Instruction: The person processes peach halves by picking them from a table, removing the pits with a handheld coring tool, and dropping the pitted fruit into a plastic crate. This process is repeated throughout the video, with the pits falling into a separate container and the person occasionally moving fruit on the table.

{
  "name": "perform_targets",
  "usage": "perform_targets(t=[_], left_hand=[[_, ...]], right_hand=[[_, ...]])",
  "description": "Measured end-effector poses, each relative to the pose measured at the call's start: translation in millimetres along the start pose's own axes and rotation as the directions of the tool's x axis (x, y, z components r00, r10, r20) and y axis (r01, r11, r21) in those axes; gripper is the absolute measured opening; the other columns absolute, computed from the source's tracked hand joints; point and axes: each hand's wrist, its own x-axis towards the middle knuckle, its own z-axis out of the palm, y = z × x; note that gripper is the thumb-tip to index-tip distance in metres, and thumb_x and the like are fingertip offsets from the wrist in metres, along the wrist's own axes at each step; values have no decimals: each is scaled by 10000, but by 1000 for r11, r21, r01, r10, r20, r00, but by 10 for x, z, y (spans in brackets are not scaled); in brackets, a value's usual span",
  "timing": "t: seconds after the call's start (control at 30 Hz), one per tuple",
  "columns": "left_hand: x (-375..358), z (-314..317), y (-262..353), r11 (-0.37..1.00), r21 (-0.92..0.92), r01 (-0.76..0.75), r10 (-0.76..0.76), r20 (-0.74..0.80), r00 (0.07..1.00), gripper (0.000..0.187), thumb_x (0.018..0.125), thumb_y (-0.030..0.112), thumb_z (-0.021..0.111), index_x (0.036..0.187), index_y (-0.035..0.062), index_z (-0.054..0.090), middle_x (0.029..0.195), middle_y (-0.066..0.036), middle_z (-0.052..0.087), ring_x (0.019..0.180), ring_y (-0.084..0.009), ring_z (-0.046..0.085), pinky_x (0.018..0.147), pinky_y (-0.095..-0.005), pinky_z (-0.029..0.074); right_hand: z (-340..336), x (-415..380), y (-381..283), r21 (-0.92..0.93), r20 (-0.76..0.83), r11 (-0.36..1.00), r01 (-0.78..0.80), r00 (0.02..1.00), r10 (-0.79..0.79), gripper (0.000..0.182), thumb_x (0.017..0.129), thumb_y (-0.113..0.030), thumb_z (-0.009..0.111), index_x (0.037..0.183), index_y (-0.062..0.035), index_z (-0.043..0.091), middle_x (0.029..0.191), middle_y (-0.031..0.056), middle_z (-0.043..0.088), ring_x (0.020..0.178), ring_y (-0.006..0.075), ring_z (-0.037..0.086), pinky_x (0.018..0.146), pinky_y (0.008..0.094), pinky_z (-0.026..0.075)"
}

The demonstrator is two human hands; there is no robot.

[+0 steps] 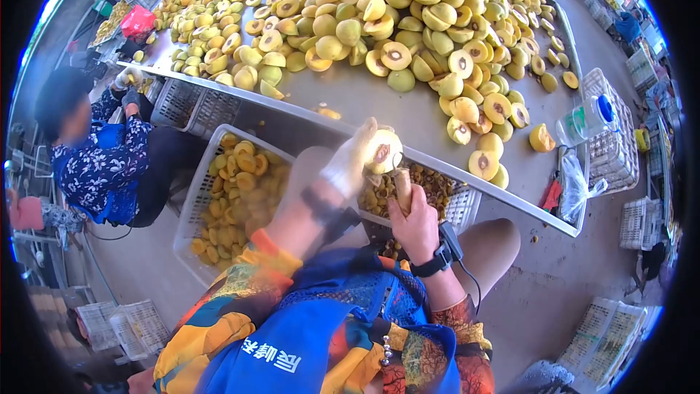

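Note:
My left hand (351, 159), in a pale glove, grips a halved yellow fruit (383, 151) with its brown pit side showing. Close beside it, my right hand (415, 222) is bare and wrapped round the wooden handle of a tool (403, 188); the tool's tip is at the fruit's edge. Below both hands sits a crate (461, 206) holding brown pits. To the left, a white crate (191, 208) contains pitted yellow fruit halves. A large heap of halved fruit (408, 22) lies on the metal table (328, 106) in front.
A person (102, 153) in a blue patterned top sits at the left, hands near the table edge. On the table's right corner are a plastic jar (587, 120) and a clear bag (574, 186). White crates (611, 138) stand at the right.

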Motion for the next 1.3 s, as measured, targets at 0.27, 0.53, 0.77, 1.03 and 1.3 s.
perform_targets(t=[0.27, 0.53, 0.77, 1.03, 1.3], left_hand=[[69, 62, -312, 990, -38, -139, 141, 34, 989, 354, 929, 311, 486, 1102, 10, 554, 974, -73, 602, 852, -128, 575, 718, -264, 471], [-50, 230, -375, 970, -85, -228, 228, -19, 974, 338, 939, 264, 473, 1120, -14, 539, 993, -92, 593, 866, -141, 576, 741, -260, 486], [-65, 224, -392, 945, 85, -316, 316, 20, 949, 336, 931, 284, 481, 1064, -13, 567, 870, -72, 599, 766, -119, 571, 677, -253, 482], [130, -149, -197, 983, 44, 180, -184, 349, 919, 430, 896, 405, 485, 976, -4, 591, 805, -62, 592, 740, -121, 558, 675, -253, 456], [0, -44, 205, 751, 661, -4, -195, 228, 954, 536, 872, 551, 444, 1075, 80, 601, 807, -24, 587, 602, -103, 492, 467, -227, 370]], right_hand=[[101, -61, 49, -20, -40, 995, 102, 994, -103, 220, 827, -155, 567, 922, -10, 431, 672, 263, 571, 648, 448, 568, 557, 499, 444], [133, -130, -31, -42, -59, 999, 21, 998, -23, 219, 830, -131, 548, 927, 1, 403, 682, 277, 570, 657, 463, 560, 586, 517, 439], [150, -180, -55, -2, -21, 1000, -30, 999, 30, 223, 818, -126, 537, 915, 21, 400, 691, 294, 566, 686, 474, 558, 617, 525, 443], [32, -150, -39, -37, 124, 995, 95, 988, -90, 220, 802, -139, 548, 913, 17, 440, 704, 283, 573, 681, 460, 564, 602, 502, 454], [-98, 93, 33, 45, -147, 987, 153, 978, -145, 314, 758, -204, 702, 994, -39, 577, 746, 138, 611, 694, 251, 613, 663, 326, 478]])
